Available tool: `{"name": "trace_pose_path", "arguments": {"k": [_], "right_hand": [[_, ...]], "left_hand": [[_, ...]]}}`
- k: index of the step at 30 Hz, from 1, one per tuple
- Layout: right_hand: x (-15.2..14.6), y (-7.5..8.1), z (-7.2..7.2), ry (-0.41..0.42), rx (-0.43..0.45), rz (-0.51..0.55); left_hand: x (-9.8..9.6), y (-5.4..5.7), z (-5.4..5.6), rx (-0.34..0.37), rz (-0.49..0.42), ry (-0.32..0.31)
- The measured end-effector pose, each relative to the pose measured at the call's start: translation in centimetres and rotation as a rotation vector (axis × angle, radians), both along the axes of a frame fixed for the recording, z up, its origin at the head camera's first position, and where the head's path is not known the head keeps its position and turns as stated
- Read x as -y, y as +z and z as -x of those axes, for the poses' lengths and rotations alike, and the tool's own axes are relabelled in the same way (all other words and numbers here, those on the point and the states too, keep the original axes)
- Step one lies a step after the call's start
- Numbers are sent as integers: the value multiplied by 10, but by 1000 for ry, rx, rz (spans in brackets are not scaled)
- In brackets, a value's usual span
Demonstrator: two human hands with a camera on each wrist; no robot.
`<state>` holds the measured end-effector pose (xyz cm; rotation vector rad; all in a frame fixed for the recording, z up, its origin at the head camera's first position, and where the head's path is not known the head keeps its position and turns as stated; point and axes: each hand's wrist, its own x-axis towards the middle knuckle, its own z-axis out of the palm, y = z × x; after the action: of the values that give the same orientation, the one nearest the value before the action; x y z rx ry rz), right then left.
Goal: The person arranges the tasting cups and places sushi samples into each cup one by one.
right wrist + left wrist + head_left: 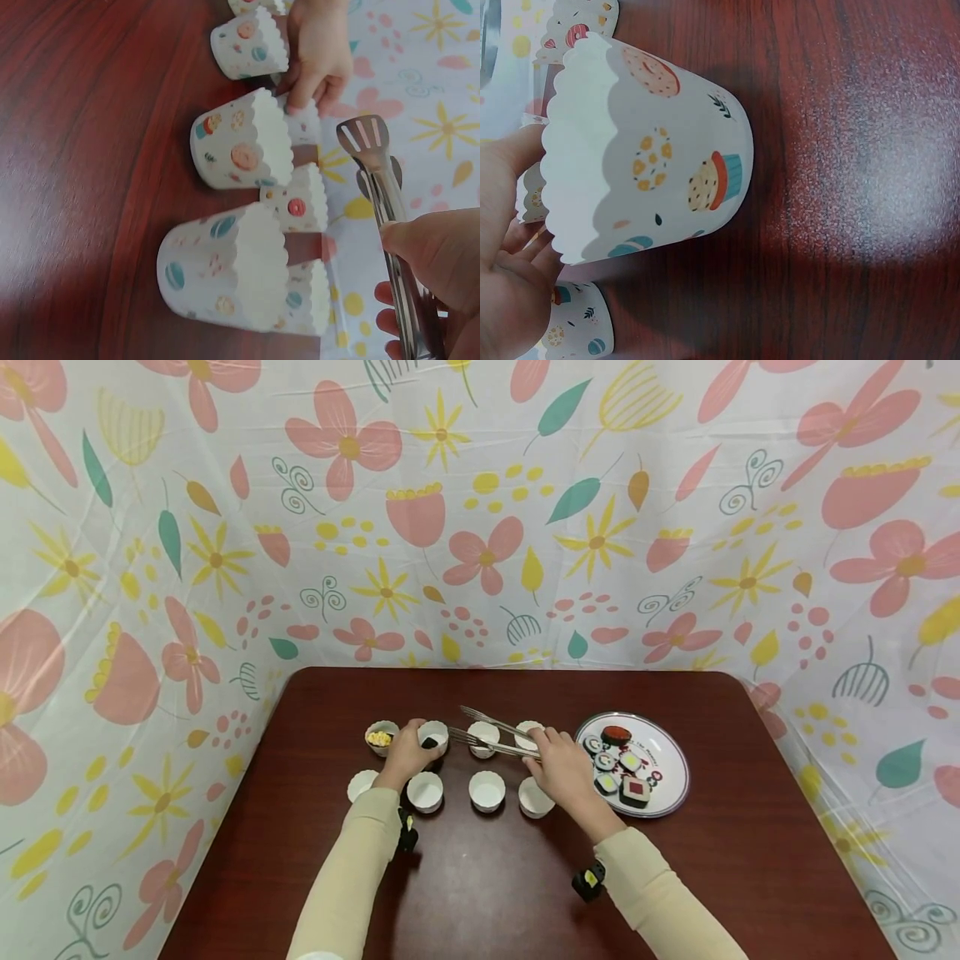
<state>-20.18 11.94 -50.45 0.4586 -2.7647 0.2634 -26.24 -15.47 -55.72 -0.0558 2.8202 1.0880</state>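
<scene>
My left hand (405, 753) grips a white scalloped paper cup (437, 732) in the back row; a small dark piece (429, 743) shows at its mouth. In the right wrist view that hand (319, 56) pinches the cup's side (304, 124). My right hand (562, 768) holds metal tongs (487, 742), their two arms spread over the back-row cups and their slotted tips (364, 135) pointing left. Left of the held cup, another paper cup (372, 727) contains yellow bits (380, 739). Near my left wrist camera stands a printed paper cup (682, 150).
More paper cups (487, 792) form two rows on the dark red-brown table (480, 877). To the right of my right hand, a white oval plate (671, 760) carries several sushi pieces (635, 790). A flower-print cloth (480, 552) hangs behind the table and at its sides.
</scene>
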Motion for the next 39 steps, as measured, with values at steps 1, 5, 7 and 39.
{"name": "trace_pose_path", "arguments": {"k": [1, 5, 7, 39], "right_hand": [[-3, -1, -1, 1, -10, 4], [-15, -3, -4, 0, -45, 16], [-21, -4, -6, -1, -62, 26], [-126, -4, -48, -171, -94, 94]], "left_hand": [[0, 0, 0, 3, 0, 1], [1, 0, 0, 0, -2, -2], [1, 0, 0, -2, -5, -4], [2, -5, 1, 0, 4, -4]]}}
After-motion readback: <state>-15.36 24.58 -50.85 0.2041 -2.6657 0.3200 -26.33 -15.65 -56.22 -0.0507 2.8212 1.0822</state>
